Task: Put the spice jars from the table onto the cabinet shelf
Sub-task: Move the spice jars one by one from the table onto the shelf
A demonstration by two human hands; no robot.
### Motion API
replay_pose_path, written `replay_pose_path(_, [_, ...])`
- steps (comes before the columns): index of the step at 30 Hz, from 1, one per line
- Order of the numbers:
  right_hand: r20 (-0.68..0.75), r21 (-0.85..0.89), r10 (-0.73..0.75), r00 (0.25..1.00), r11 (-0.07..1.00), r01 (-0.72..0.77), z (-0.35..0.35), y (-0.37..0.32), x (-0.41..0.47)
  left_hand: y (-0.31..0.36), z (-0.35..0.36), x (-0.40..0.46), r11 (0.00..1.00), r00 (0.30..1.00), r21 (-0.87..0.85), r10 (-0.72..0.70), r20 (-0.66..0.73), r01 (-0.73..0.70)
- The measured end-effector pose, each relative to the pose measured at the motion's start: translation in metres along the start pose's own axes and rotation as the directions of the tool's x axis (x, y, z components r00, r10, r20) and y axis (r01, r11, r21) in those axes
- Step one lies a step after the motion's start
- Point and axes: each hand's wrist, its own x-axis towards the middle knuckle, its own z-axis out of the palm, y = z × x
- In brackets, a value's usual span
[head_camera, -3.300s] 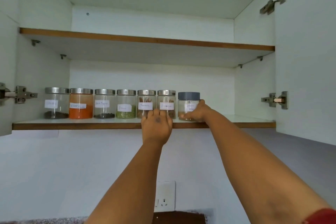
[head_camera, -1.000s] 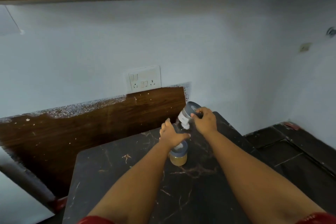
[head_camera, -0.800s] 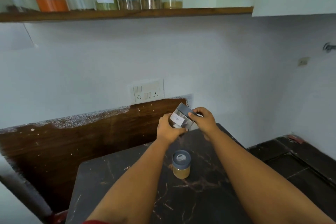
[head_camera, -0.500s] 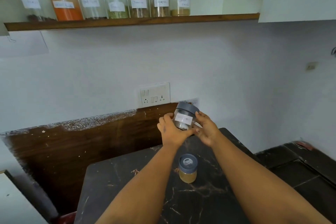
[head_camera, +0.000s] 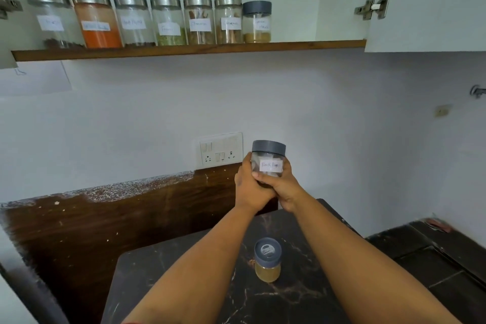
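Seven jars (head_camera: 168,21) already line the cabinet shelf (head_camera: 302,45). Both hands, left hand (head_camera: 249,189) and right hand (head_camera: 285,188), wrap fingers (head_camera: 263,176) around the pepper jar (head_camera: 268,159), raised; one yellow jar (head_camera: 267,260) waits on the tabletop (head_camera: 302,297).

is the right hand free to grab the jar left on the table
Probably not yet: the right hand and left hand both grip the black pepper jar. The yellow-filled jar stands unobstructed below.

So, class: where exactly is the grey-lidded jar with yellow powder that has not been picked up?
In the head view, the yellow-powder jar stands upright on the dark table, low centre between the forearms.
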Motion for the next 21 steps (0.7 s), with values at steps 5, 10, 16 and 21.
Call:
replay_pose_path(5, [-0.101,-0.100,-0.262,0.960,0.963,0.252,0.007,-0.077,0.015,0.061,-0.009,0.057,0.984,0.985,-0.090,0.146,-0.095,-0.154])
replay_pose_path(10, [-0.191,-0.340,-0.559,0.807,0.809,0.480,0.028,-0.178,0.033,0.145,-0.037,0.129,0.942,0.918,-0.060,0.307,-0.251,-0.331])
replay_pose_path(16, [-0.180,-0.418,-0.700,0.691,0.690,0.591,0.017,-0.281,0.079,0.222,-0.056,0.209,0.855,0.849,0.218,0.507,-0.151,-0.471])
replay_pose_path(21, [-0.145,-0.725,-0.634,0.759,0.590,0.355,-0.015,-0.317,0.144,0.222,-0.047,0.248,0.462,0.953,0.837,0.214,0.215,-0.293])
